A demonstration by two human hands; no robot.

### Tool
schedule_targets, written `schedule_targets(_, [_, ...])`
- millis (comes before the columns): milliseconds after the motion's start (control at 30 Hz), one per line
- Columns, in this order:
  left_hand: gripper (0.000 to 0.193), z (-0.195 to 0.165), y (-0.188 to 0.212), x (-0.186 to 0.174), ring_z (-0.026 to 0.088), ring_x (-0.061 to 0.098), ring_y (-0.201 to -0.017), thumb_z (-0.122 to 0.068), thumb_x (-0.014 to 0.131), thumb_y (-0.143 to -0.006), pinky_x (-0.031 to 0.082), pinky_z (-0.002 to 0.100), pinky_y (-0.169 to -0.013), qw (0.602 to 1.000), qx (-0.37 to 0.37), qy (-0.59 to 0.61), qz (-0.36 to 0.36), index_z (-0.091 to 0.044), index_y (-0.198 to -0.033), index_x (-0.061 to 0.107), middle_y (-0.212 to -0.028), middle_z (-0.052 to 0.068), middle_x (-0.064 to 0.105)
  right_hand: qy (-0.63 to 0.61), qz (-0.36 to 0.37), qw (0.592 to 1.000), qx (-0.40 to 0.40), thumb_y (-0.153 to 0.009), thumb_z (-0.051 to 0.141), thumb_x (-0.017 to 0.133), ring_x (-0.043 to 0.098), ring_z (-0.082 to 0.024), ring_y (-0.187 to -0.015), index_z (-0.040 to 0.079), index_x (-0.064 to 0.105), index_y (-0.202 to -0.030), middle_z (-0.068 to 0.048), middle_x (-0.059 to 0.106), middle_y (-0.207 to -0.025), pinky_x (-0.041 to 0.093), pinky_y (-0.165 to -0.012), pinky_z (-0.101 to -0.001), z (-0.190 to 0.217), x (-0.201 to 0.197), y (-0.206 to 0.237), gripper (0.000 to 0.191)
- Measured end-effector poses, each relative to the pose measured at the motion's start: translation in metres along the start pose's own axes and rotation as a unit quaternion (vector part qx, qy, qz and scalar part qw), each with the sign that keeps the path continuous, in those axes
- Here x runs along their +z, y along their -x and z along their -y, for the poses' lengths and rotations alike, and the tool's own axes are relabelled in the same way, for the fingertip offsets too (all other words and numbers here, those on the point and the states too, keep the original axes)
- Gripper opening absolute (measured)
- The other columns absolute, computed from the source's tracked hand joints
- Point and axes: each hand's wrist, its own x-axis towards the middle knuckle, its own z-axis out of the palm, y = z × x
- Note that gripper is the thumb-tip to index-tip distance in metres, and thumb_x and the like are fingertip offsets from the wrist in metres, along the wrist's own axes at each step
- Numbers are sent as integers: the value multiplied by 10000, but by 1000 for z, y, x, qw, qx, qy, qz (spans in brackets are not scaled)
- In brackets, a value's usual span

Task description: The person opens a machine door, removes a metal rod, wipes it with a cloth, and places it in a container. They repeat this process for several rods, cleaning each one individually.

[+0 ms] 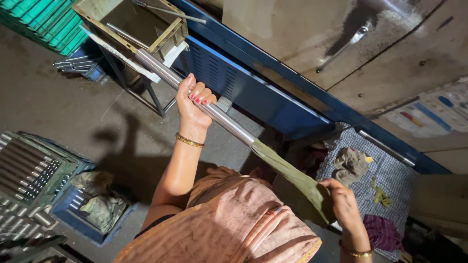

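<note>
My left hand is closed around the middle of a long shiny steel rod that slants from upper left to lower right. An olive-green cloth is wrapped over the rod's lower end. My right hand grips that cloth around the rod's end. Both wrists carry gold bangles, and a peach-striped garment covers my lap below the rod. The rod's upper end reaches a rusty open metal box on a stand.
A blue louvred machine panel runs behind the rod. A checked cloth with crumpled rags lies at right. Green crates are stacked at top left. Trays of steel rods and a blue crate of rags sit at left.
</note>
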Motion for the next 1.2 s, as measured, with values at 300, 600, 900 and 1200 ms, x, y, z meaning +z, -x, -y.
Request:
schedule_targets(300, [441, 38, 23, 20, 84, 305, -447, -250, 609, -1028, 289, 265, -458, 1000, 7, -15, -5, -200, -644, 396, -523, -59, 311, -218, -236, 944, 69, -1119, 630, 384, 496, -220, -714, 36, 501, -726, -116, 545, -765, 411, -662, -348, 30, 36, -27, 722])
schedule_targets(600, [138, 136, 85, 27, 77, 301, -447, -221, 587, -991, 311, 264, -480, 1000, 3, -2, 2, -219, -867, 527, -531, -69, 297, -318, -147, 929, -119, -1084, 656, 448, 468, -206, -765, 42, 447, -771, -99, 488, -870, 430, -717, -352, 109, 100, -83, 689])
schedule_targets(900, [181, 138, 87, 14, 82, 316, -470, -199, 595, -999, 328, 272, -499, 1000, -6, -26, -6, -207, -844, 501, -543, -59, 316, -311, -96, 930, -171, -1068, 663, 430, 582, -259, -1020, -15, 568, -959, -144, 569, -1059, 515, -1081, -502, 107, 113, -86, 700])
schedule_targets(1200, [305, 138, 65, 0, 92, 452, -439, -172, 721, -929, 406, 303, -432, 934, -8, -358, 8, -159, -713, 507, -546, -38, 462, -87, -29, 987, -129, -1086, 470, 537, 614, -262, -1214, -45, 644, -1194, -189, 667, -1231, 427, -1119, -381, 95, 98, -107, 537])
